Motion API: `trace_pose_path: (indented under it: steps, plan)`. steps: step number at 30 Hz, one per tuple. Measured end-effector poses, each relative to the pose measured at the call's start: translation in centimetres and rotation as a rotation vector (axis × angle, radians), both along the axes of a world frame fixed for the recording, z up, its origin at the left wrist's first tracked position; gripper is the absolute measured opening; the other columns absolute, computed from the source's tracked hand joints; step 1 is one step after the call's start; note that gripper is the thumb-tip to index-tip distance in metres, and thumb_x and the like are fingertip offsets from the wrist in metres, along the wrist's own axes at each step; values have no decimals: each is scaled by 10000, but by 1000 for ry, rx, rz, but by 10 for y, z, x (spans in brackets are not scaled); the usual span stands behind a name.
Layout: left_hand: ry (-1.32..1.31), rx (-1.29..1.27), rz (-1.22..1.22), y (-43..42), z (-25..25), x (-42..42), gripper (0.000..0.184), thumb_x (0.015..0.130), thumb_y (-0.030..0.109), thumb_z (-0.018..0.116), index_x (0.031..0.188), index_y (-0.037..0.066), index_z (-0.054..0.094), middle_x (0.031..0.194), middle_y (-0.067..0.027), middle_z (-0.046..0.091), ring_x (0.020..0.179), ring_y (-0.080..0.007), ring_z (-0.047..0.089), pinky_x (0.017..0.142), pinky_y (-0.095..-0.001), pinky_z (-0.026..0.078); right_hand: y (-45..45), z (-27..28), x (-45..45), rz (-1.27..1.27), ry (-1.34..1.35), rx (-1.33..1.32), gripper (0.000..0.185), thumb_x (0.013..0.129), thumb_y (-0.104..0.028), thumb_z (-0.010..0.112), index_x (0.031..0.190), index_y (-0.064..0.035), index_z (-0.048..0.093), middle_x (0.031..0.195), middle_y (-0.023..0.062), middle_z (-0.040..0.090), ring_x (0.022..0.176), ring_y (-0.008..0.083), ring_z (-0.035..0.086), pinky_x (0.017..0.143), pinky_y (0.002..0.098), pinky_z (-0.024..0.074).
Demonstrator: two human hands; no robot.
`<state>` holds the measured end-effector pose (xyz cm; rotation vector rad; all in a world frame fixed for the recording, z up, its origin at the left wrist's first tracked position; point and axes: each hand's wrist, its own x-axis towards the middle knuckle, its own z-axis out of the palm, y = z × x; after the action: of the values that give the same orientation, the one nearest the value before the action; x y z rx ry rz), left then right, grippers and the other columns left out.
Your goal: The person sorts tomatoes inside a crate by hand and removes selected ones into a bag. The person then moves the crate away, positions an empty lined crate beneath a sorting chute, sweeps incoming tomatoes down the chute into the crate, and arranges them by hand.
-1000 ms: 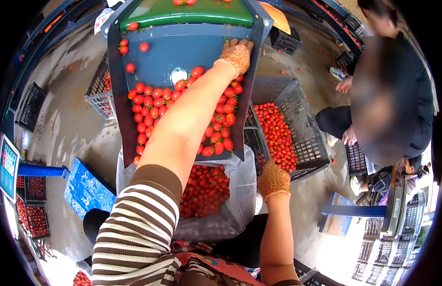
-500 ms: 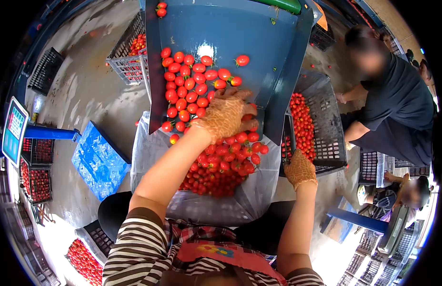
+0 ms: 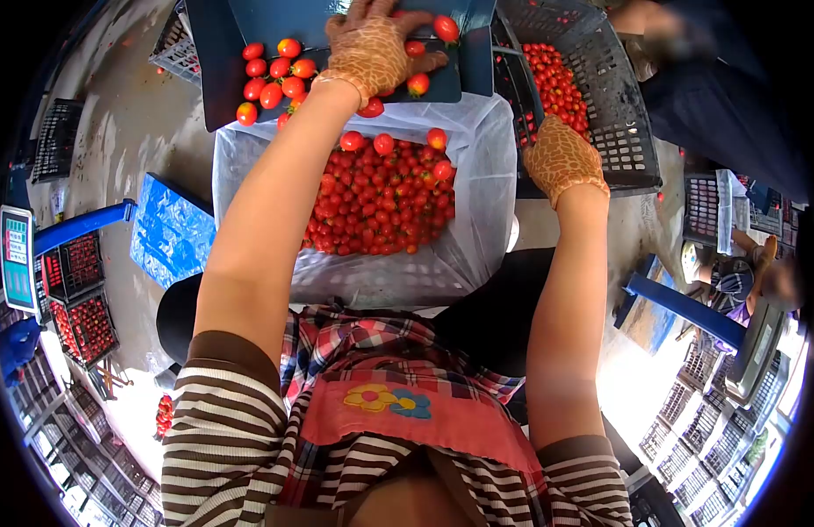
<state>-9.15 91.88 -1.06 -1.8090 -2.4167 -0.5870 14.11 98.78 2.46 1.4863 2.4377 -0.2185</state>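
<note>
My left hand (image 3: 372, 54), in a tan patterned glove, lies on the blue metal chute (image 3: 227, 83) with its fingers spread among small red tomatoes (image 3: 271, 95). Some tomatoes touch the glove's edge and fingers. Below the chute's lip, a container lined with translucent plastic (image 3: 482, 176) holds a heap of red tomatoes (image 3: 381, 198). My right hand (image 3: 567, 158), gloved the same way, is closed at the near edge of a black crate (image 3: 622, 123) partly filled with tomatoes (image 3: 556, 83). Its fingertips are mostly hidden; it seems to grip the crate's rim.
A blue-covered scale platform (image 3: 170, 230) with a display (image 3: 18, 259) stands at left, near stacked crates of tomatoes (image 3: 82, 329). Another person (image 3: 723, 114) is at the upper right. A second scale (image 3: 754, 356) and several crates (image 3: 701, 395) are at lower right.
My view has tipped down, so the chute sits higher and is partly cut off. More of the lined container's heap shows. My left hand stays on the chute, my right at the black crate.
</note>
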Motion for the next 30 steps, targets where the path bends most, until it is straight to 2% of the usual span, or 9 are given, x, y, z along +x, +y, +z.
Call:
trace_pose_path:
  steps: [5, 6, 11, 15, 16, 19, 21, 27, 30]
  plan:
    - [107, -96, 34, -41, 1, 7, 457, 756, 403, 639, 1154, 182, 594, 1193, -126, 536, 1197, -330, 439, 958, -562, 329, -2, -1, 5, 62, 93, 24, 320, 819, -227, 516, 1020, 17, 567, 987, 236, 638, 945, 377, 621, 829, 456, 482]
    - [163, -37, 108, -49, -25, -8, 515, 774, 570, 589, 1191, 267, 586, 1317, -67, 484, 1212, -348, 428, 976, -513, 360, -3, 2, 6, 61, 74, 44, 326, 819, -234, 514, 1038, 4, 553, 984, 229, 641, 931, 383, 620, 821, 461, 479]
    - [202, 234, 64, -114, -30, 19, 311, 757, 329, 688, 1035, 195, 650, 1202, -60, 549, 1159, -328, 473, 908, -461, 422, -1, 7, 19, 112, 269, 83, 372, 809, -277, 556, 1085, -31, 519, 953, 203, 651, 909, 387, 617, 809, 455, 473]
    - [192, 202, -46, -163, -42, 26, 224, 785, 258, 670, 981, 150, 659, 1168, -82, 566, 1115, -320, 507, 866, -442, 456, 23, 33, 4, 129, 730, 362, 441, 790, -319, 643, 1108, -30, 543, 912, 171, 661, 872, 345, 629, 800, 410, 464]
    - [-29, 22, -34, -177, -56, 24, 222, 777, 271, 661, 962, 149, 664, 1164, -93, 571, 1087, -310, 533, 854, -443, 462, 29, 37, -20, 373, 1104, 450, 225, 899, -219, 532, 1006, -29, 591, 937, 197, 646, 855, 287, 631, 750, 379, 474]
    - [-401, -827, -45, -194, -108, 25, 223, 789, 279, 605, 933, 119, 663, 1096, -143, 601, 991, -313, 597, 770, -440, 500, 74, 52, -33, 81, 827, 355, 323, 832, -232, 611, 1033, 14, 552, 902, 163, 633, 823, 262, 603, 737, 366, 461]
    - [-352, -923, -174, -184, -140, 47, 232, 781, 276, 588, 907, 94, 657, 1032, -165, 620, 906, -342, 624, 711, -464, 513, 63, 37, -24, -30, 1000, 404, 449, 816, -318, 634, 1082, 27, 526, 936, 184, 624, 854, 288, 598, 764, 378, 456]
    - [-61, -309, -621, -131, -258, 140, 422, 805, 250, 574, 1222, 187, 554, 1324, -102, 471, 1274, -331, 380, 1054, -539, 279, -29, -182, 43, -257, 303, 87, 765, 794, -477, 617, 1284, 64, 385, 1206, 292, 518, 1125, 417, 510, 917, 457, 417]
    - [-59, -355, -652, -113, -271, 141, 390, 831, 242, 521, 1218, 236, 569, 1331, -48, 470, 1306, -293, 345, 1079, -618, 168, -33, -168, 32, -278, 271, 19, 707, 799, -461, 611, 1254, 53, 439, 1106, 283, 585, 1041, 418, 563, 884, 459, 436]
